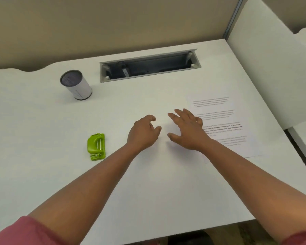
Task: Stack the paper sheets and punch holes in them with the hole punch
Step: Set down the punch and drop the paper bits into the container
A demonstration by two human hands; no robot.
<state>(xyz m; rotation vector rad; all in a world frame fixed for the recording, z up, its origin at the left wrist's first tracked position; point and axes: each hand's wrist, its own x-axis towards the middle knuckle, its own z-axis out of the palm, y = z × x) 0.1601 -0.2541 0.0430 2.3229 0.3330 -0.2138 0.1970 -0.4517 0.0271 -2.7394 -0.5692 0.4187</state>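
The printed sheets (224, 124) are seen right of centre in the frame, lying flat on the desk (42, 121), with the long axis running from upper left to lower right of the frame and the lower corner near the desk's right edge. How many sheets lie there cannot be told; a faint second edge is suggested at the lower corner. The right hand (187, 131) is held with fingers spread apart, empty, over the left margin of the sheets; whether the paper is touched cannot be told. The left hand (143, 133) is placed just beside it, toward centre frame, fingers loosely curled and holding nothing, over bare desk. The right hand is plainly the nearer one to the paper, so the gathering of the sheets is judged to fall to it, with a sweep toward centre frame.

The punch (96, 146), bright green, is set at lower left of centre, well apart from the sheets and nearer the left hand; its long axis runs roughly up and down the frame. The punching is judged not yet begun.

A white cylinder (76, 85) stands at upper left, and an open cable tray (149, 66) is sunk into the desk at upper centre. A tan partition is seen behind, a white panel at the right.
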